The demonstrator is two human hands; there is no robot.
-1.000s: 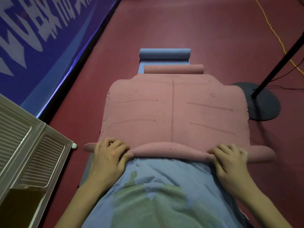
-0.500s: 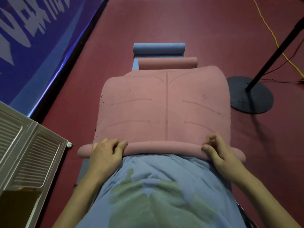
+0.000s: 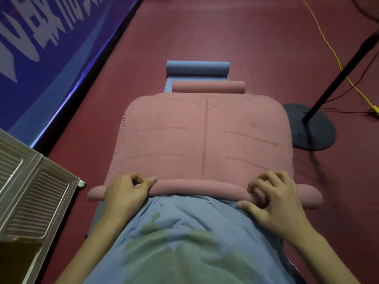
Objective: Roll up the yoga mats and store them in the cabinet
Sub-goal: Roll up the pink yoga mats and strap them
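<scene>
Watching through the head camera, I saw a person bent over a pink yoga mat (image 3: 205,140) spread lengthwise on a dark red floor (image 3: 205,27), both bare hands set on the narrow roll (image 3: 196,188) formed at the mat's near edge. The left hand (image 3: 127,191) lay over the roll toward its left end, fingers curled down onto it and the thumb pressed along its top. The right hand (image 3: 274,199) sat near the right end, fingers bent and clawed onto the roll with the thumb tucked against its near side. Both ends of the roll stuck out past the hands. The rest of the pink mat lay flat ahead of the hands, its printed lines showing, and its far end was itself curled into a small pink roll (image 3: 208,87). Under the pink mat lay a blue mat (image 3: 168,85), visible at the far end, where it ended in a blue roll (image 3: 198,67) just beyond the pink one. A pale cabinet with slatted doors (image 3: 30,191) stood at the left, near the mat's left end. A blue banner (image 3: 41,37) ran along the wall at left; at right a black stand's round base (image 3: 311,128) rested beside the mat, with a yellow cable (image 3: 328,44) trailing across the floor.
</scene>
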